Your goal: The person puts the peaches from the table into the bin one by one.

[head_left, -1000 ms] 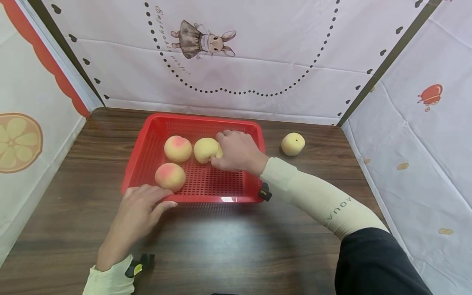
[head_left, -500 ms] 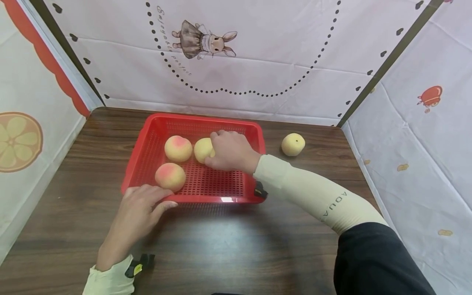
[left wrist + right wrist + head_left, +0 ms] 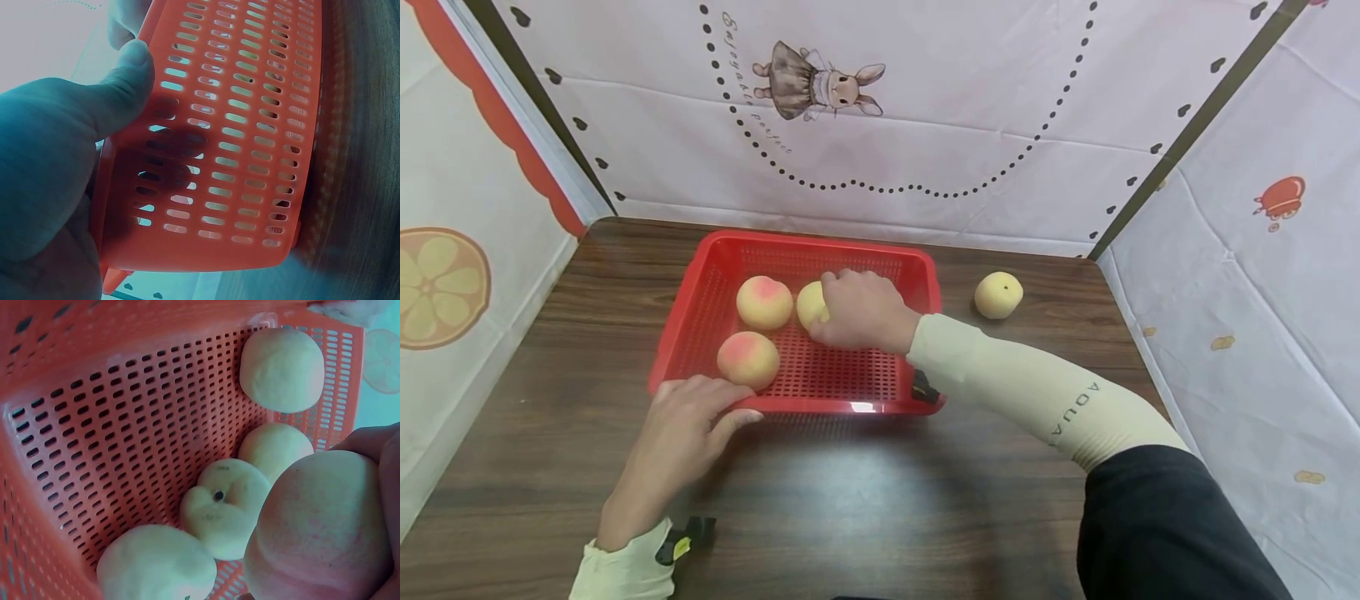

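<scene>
My left hand (image 3: 688, 433) grips the near left rim of a red plastic basket (image 3: 850, 407). In the left wrist view its thumb (image 3: 128, 81) lies along the outer side of the perforated wall. Inside the basket, my right hand (image 3: 861, 310) holds a peach (image 3: 325, 525), which the head view mostly hides under that hand. A yellow peach (image 3: 810, 305) shows just left of my right fingers. Two blushed peaches (image 3: 748, 361) lie in the basket's left part. The right wrist view shows several peaches on the basket's floor, one with a dark stem hole (image 3: 222, 512).
Another pale yellow peach (image 3: 998, 296) sits on the brown wooden table (image 3: 865, 500), right of the basket. White printed cloth panels (image 3: 925, 108) stand at the back and on both sides.
My right hand has moved slightly left within the basket, covering more of the yellow peach there. My left hand and the basket keep their places.
</scene>
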Available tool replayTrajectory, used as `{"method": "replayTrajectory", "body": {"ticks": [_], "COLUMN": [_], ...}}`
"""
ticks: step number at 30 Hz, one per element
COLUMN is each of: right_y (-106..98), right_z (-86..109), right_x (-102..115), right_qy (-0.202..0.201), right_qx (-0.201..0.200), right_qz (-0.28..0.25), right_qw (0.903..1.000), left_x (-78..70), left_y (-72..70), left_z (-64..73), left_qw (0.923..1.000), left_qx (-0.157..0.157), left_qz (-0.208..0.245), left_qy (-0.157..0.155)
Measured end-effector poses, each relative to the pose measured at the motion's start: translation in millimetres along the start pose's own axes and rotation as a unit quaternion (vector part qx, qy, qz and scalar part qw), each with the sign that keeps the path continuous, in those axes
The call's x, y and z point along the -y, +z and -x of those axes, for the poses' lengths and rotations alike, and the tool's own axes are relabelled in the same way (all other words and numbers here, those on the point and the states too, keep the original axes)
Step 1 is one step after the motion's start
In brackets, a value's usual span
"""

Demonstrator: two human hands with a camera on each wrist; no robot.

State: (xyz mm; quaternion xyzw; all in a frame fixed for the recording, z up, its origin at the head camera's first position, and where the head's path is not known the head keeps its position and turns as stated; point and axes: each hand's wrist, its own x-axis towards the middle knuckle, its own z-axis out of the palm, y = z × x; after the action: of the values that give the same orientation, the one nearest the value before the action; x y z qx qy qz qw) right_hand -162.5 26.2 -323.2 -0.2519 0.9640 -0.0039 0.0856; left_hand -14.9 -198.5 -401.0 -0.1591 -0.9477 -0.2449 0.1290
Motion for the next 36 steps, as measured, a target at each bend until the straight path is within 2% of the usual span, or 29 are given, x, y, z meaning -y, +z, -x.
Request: {"method": "replayTrajectory", "body": {"ticks": [8,20,29,36], "right_y": [2.8,10.6,20.2,21.5], "right_z": [-2.9,-6.7,-3.5,-1.9], "right_x": [6.9,9.6,12.8,11.2], "right_qy": [-0.008,-0.023,-0.053,-0.066], "right_qx": [0.021,0.039,0.070,0.108], "right_qz": [-0.025,-0.022,-0.018,-0.041], "right_qw": [0.9994,0.9988,0.9959,0.9911], "left_x": [0.7,1.1,0.9,-0.3], "left_y": [-0.4,-0.7,-0.9,-1.7], "left_z": [-0.8,-1.0,-0.5,-1.2], "left_qw": [1.0000,0.9999,0.9998,0.9998], "left_qx": [-0.001,-0.002,-0.001,0.007], "left_qz": [0.000,-0.007,-0.016,-0.019], "left_qy": [0.005,0.013,0.008,0.001]}}
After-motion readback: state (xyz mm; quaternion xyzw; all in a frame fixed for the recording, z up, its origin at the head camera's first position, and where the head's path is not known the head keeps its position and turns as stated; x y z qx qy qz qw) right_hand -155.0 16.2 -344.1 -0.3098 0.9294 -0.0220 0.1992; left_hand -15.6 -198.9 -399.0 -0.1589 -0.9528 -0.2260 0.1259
